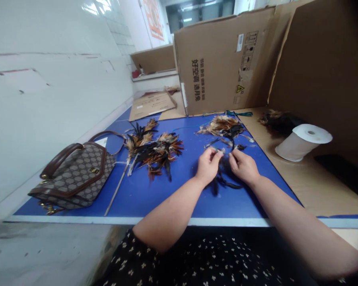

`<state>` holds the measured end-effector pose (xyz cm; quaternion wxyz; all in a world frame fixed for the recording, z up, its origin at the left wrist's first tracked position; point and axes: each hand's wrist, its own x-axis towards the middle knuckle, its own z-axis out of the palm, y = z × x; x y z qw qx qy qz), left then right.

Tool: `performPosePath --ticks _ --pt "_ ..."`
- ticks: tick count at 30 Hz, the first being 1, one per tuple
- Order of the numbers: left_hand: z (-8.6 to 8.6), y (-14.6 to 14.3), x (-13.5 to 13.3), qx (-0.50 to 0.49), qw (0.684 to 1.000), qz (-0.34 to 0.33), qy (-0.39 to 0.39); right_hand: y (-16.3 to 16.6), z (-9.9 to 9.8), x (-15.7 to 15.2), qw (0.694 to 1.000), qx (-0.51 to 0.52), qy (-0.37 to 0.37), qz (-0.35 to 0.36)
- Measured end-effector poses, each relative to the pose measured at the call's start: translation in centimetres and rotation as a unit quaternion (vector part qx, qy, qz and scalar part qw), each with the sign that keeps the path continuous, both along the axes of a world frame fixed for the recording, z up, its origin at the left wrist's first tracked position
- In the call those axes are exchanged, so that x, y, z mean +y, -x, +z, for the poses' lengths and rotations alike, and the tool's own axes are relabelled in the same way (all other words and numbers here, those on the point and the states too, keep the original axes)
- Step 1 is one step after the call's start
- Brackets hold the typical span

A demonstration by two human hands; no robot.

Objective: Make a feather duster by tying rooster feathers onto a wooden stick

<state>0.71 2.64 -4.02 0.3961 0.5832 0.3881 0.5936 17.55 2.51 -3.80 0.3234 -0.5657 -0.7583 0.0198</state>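
Over the blue tabletop [179, 198], my left hand [208, 163] is closed in a pinch on feathers. Close beside it, my right hand [244, 166] pinches too, its fingertips near a dark feather. Black feathers [217, 184] hang down between and below both hands. Just beyond my fingers lies a pile of brown, cream and black feathers [222, 126], with loose dark ones around it. A second bunch of brown and black feathers [161, 151] rests to the left of my hands. What exactly joins the feathers at my fingertips is too small to tell.
A patterned handbag [80, 174] stands at the left with its strap on the table. On the right, a white spool [298, 145] stands on cardboard, with dark feathers [280, 119] behind it. A large cardboard box [220, 67] walls off the back. Green cord [240, 114] lies before it.
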Motion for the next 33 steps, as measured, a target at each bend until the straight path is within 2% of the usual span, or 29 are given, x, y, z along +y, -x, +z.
performPosePath --ticks 2,4,7,10,12,14,17,21,26,30,33 --pt "0.2 0.9 0.4 -0.008 1.0 0.006 0.006 -0.5 -0.1 0.0 0.998 0.035 -0.024 0.045" --pt "0.1 1.3 0.8 -0.045 0.997 -0.001 0.062 -0.8 -0.2 0.1 0.995 0.066 -0.034 0.071" --pt "-0.2 1.0 0.9 -0.11 0.979 -0.076 0.153 -0.8 -0.5 0.2 0.992 0.088 -0.032 0.086" --pt "-0.2 0.4 0.3 -0.128 0.963 -0.169 0.164 -0.7 -0.9 0.3 0.989 0.107 -0.039 0.098" --pt "-0.1 0.3 -0.1 -0.114 0.959 -0.201 0.163 -0.7 -1.2 0.4 0.983 0.12 -0.062 0.121" --pt "-0.1 0.4 -0.1 -0.089 0.963 -0.192 0.164 -0.7 -1.2 0.5 0.977 0.13 -0.088 0.142" --pt "-0.2 0.8 0.3 -0.093 0.971 -0.131 0.175 -0.7 -1.0 0.3 0.975 0.13 -0.107 0.145" --pt "0.1 0.8 0.7 -0.144 0.975 -0.068 0.155 -0.3 -0.5 -0.2 0.973 0.113 -0.078 0.184" --pt "1.1 0.7 0.2 -0.161 0.966 -0.123 0.161 -0.1 -0.3 -0.5 0.966 0.087 -0.022 0.241" --pt "1.4 1.2 0.2 -0.14 0.968 -0.109 0.178 -0.3 -0.5 -0.3 0.971 0.141 -0.071 0.182" --pt "1.1 1.3 0.2 -0.143 0.96 -0.141 0.196 -0.5 -0.4 -0.2 0.97 0.152 -0.108 0.153"
